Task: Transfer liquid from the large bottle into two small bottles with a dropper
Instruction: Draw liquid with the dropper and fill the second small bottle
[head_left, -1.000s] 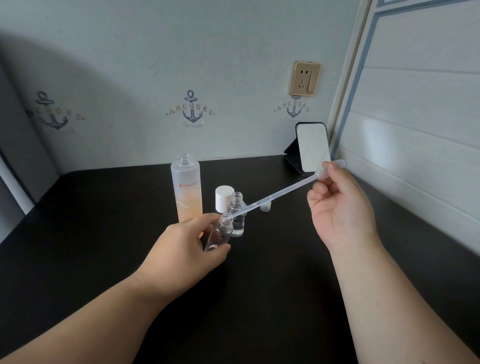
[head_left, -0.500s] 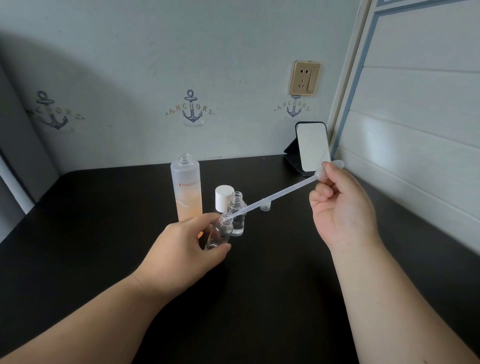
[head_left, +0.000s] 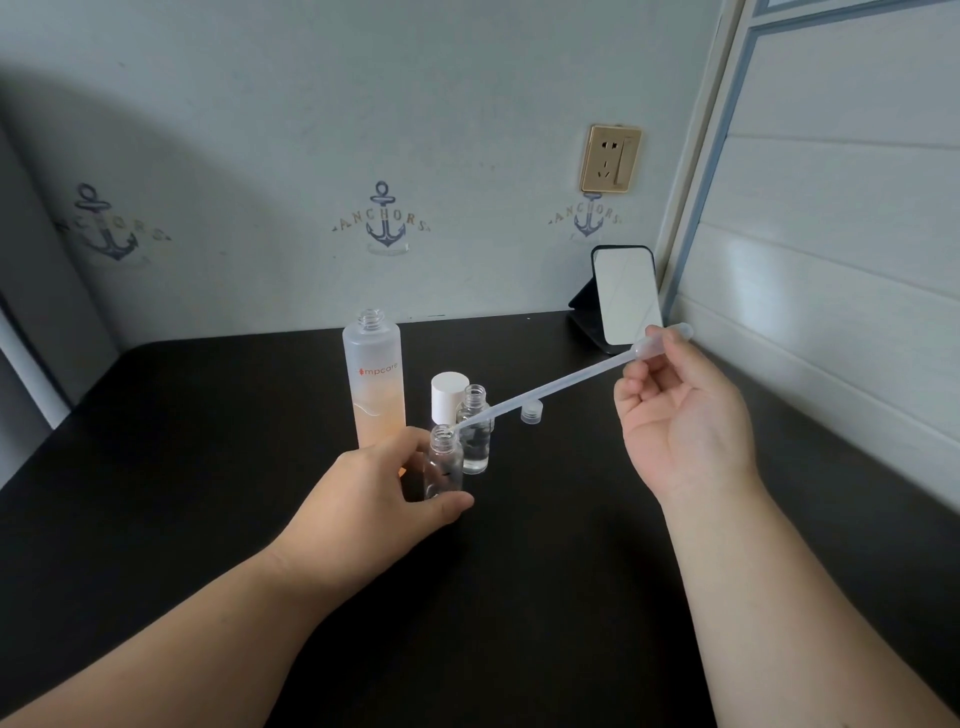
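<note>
Liquid, peach-tinted, stands low in my large bottle (head_left: 374, 384), uncapped at the back of the black table (head_left: 156, 467); my left hand (head_left: 384, 499) curls round the near small bottle (head_left: 444, 462), now brought upright from its earlier tilt; the second small bottle (head_left: 475, 431) waits just behind; my right hand (head_left: 680, 415) pinches the dropper (head_left: 545, 389) by its bulb, tip at the held bottle's mouth; filling, I judge, is underway.

The small bottle (head_left: 443, 460) in the left hand (head_left: 379, 493) now stands upright instead of tilted toward the dropper (head_left: 550, 387).
</note>
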